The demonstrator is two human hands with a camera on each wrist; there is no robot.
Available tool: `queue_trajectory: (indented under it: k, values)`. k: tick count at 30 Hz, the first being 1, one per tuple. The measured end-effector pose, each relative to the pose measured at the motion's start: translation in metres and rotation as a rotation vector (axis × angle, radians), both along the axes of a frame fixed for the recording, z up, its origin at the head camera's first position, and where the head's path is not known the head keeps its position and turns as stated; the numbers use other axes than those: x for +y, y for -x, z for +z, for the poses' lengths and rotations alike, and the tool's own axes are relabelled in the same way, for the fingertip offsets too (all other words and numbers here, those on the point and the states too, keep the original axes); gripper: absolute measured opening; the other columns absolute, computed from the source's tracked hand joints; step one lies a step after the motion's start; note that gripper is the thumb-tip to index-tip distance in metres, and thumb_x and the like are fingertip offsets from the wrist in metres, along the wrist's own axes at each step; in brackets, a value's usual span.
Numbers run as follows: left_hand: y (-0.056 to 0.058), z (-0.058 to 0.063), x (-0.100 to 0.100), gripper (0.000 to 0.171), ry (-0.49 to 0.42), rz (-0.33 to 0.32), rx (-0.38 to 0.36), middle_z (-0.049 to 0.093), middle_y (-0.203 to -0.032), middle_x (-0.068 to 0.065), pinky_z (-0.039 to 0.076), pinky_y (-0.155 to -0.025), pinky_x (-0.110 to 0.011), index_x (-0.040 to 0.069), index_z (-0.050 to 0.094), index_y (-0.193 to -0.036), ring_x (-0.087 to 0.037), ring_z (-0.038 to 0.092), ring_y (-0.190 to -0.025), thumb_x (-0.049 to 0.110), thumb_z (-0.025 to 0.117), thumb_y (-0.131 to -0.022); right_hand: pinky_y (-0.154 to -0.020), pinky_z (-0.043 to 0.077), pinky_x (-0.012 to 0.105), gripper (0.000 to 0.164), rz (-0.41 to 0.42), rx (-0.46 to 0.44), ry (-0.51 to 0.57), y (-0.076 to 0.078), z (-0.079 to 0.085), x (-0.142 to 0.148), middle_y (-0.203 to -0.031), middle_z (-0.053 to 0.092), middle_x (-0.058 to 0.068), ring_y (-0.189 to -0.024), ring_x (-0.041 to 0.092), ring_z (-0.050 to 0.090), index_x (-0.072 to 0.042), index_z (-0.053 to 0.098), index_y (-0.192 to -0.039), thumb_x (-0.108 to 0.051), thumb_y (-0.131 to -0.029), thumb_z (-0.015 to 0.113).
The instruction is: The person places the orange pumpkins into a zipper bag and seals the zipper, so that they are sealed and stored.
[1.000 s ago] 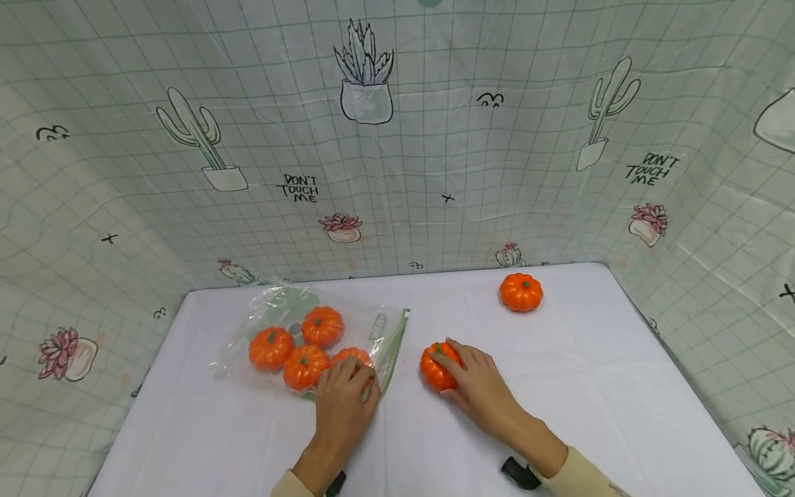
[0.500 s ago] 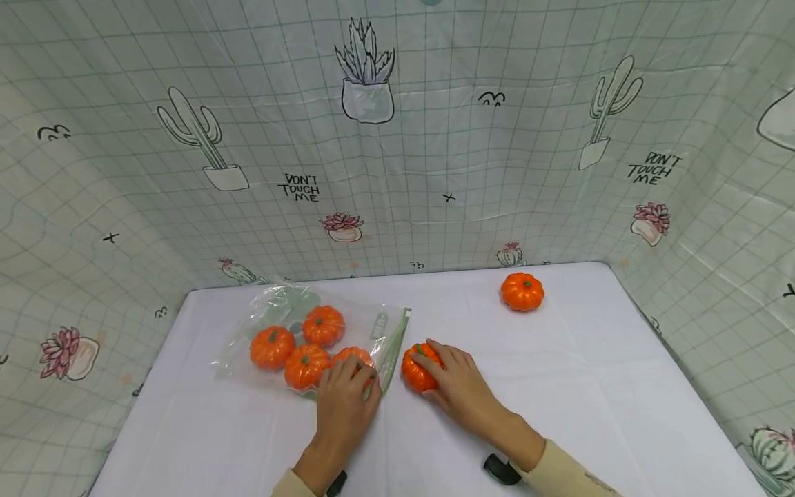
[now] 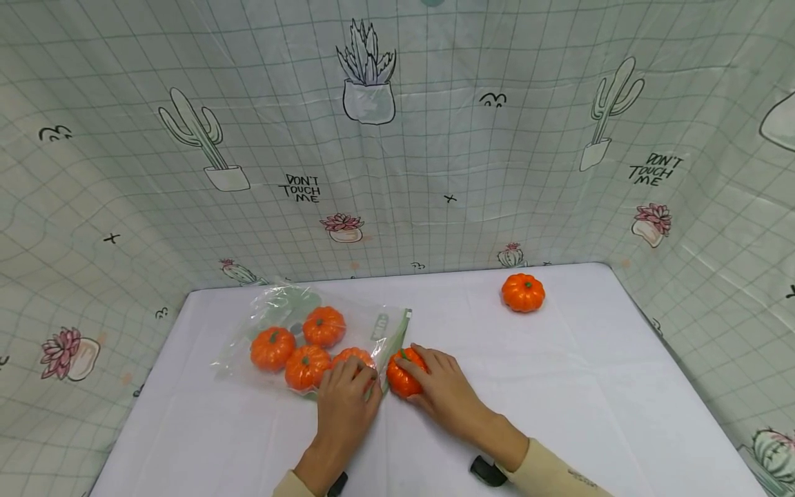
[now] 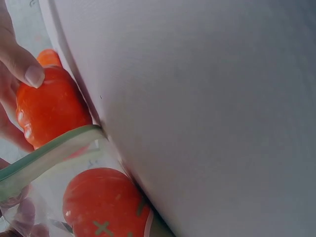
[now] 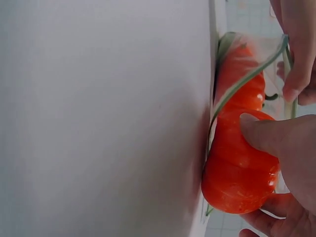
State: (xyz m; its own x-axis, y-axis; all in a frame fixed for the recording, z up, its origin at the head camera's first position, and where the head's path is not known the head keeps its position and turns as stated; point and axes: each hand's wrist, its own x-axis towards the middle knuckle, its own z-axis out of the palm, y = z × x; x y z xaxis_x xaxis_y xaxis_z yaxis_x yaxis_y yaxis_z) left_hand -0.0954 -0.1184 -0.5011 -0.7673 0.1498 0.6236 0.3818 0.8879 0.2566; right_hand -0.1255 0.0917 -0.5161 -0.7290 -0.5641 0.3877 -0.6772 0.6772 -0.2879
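Note:
A clear zip bag (image 3: 360,314) with a green edge lies on its side, several small orange pumpkins (image 3: 307,367) inside it. My left hand (image 3: 346,404) pinches the upper edge of its mouth, and the green rim (image 4: 49,147) stands raised and parted in the left wrist view. Between thumb and fingers, my right hand (image 3: 450,400) grips another pumpkin (image 5: 242,173) right at that mouth. In the right wrist view it overlaps the lower rim, with a bagged pumpkin just beyond. My left hand partly covers the nearest bagged pumpkin.
One more pumpkin (image 3: 523,293) sits alone near the back right of the white table (image 3: 590,373). A grid-patterned cloth (image 3: 410,159) with plant drawings hangs behind and along both sides. Black straps or devices (image 3: 487,471) show near my wrists.
My right hand has moved left across the table with its pumpkin, from a gap beside the bag up to its mouth. The left hand and bag stay put.

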Motion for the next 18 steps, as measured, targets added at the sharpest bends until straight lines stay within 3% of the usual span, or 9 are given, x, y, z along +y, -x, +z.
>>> queue_trajectory:
  k: [7, 18]
  values:
    - [0.001, -0.001, 0.0, 0.02, 0.001, -0.009, 0.021, 0.059, -0.085, -0.001, 0.042, -0.066, -0.032, 0.012, 0.074, -0.082, -0.021, 0.056, -0.077, 0.01, 0.092, -0.075, -0.103, 0.05, 0.054, 0.06, 0.02, 0.033, 0.01, -0.001, -0.001, -0.009, -0.144, 0.058, 0.022, -0.125, 0.038, 0.059, -0.014, 0.065, -0.14, -0.027, -0.086, 0.088]
    - [0.001, 0.0, 0.001, 0.013, 0.005, -0.015, -0.012, 0.06, -0.086, -0.003, 0.042, -0.066, -0.034, 0.009, 0.077, -0.086, -0.022, 0.056, -0.077, 0.009, 0.087, -0.078, -0.102, 0.051, 0.053, 0.059, 0.021, 0.045, 0.015, -0.001, -0.001, -0.021, -0.142, 0.059, 0.022, -0.126, 0.038, 0.06, -0.014, 0.066, -0.137, -0.026, -0.085, 0.089]
